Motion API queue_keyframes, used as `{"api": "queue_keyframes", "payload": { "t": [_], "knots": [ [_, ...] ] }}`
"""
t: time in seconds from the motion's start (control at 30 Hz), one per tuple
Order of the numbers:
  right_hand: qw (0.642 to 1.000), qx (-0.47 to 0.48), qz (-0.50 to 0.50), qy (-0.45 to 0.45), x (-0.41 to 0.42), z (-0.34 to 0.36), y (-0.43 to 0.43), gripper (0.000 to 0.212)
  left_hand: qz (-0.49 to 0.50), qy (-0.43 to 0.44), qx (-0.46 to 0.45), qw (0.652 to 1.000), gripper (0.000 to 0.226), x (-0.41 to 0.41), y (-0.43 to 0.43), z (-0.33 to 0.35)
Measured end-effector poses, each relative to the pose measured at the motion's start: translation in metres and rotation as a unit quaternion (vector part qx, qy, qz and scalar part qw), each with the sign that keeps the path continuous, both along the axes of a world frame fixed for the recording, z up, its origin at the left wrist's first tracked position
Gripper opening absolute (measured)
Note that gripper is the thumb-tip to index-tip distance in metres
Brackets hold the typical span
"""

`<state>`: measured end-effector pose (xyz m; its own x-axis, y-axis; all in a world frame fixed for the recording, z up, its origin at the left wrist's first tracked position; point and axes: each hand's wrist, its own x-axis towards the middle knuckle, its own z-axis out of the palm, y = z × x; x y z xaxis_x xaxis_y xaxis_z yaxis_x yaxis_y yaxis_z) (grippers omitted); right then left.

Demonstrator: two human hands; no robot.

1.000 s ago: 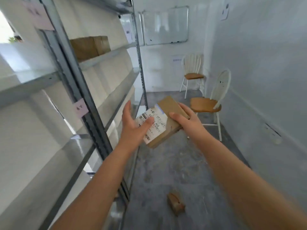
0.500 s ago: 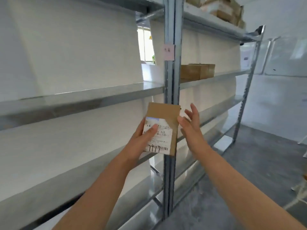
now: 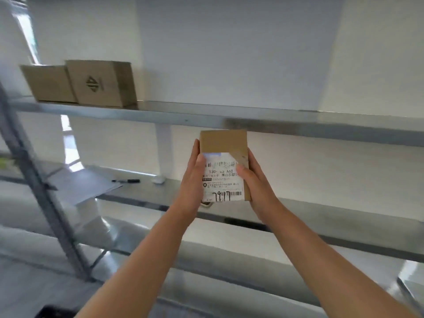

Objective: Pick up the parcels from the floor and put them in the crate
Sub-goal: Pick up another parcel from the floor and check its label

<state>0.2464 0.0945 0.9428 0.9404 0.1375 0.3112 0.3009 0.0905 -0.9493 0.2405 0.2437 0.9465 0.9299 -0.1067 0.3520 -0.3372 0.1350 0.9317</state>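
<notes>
A small brown cardboard parcel with a white shipping label facing me is held upright in front of the metal shelving. My left hand grips its left edge, thumb on the label. My right hand grips its right edge, thumb also on the label. The parcel hangs between the upper and middle shelves. No crate can be made out; a dark shape shows at the bottom left corner.
Two brown cardboard boxes stand on the upper metal shelf at the left. On the middle shelf lie sheets of paper, a black marker and a small white object. A grey upright post crosses the left side.
The view has swung left from the floor and chairs to face the shelving. The parcel has turned upright, and my right hand, off it half a second ago, grips it again.
</notes>
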Motion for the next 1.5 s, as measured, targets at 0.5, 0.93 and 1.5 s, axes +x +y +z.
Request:
{"api": "queue_keyframes", "payload": {
  "t": [0.5,0.93,1.5],
  "knots": [
    [0.950,-0.033,0.305,0.066,0.067,-0.057,0.375,0.059,0.301,0.028,-0.051,0.952,0.030,-0.029,0.344,-0.044],
    [0.720,-0.207,0.644,0.155,0.132,-0.139,0.599,0.055,0.519,0.234,-0.111,0.815,0.014,-0.076,0.526,-0.133],
    [0.636,-0.380,0.555,0.378,0.127,-0.516,0.725,0.061,0.513,0.455,-0.187,0.703,0.051,-0.082,0.640,-0.501]
  ]
}}
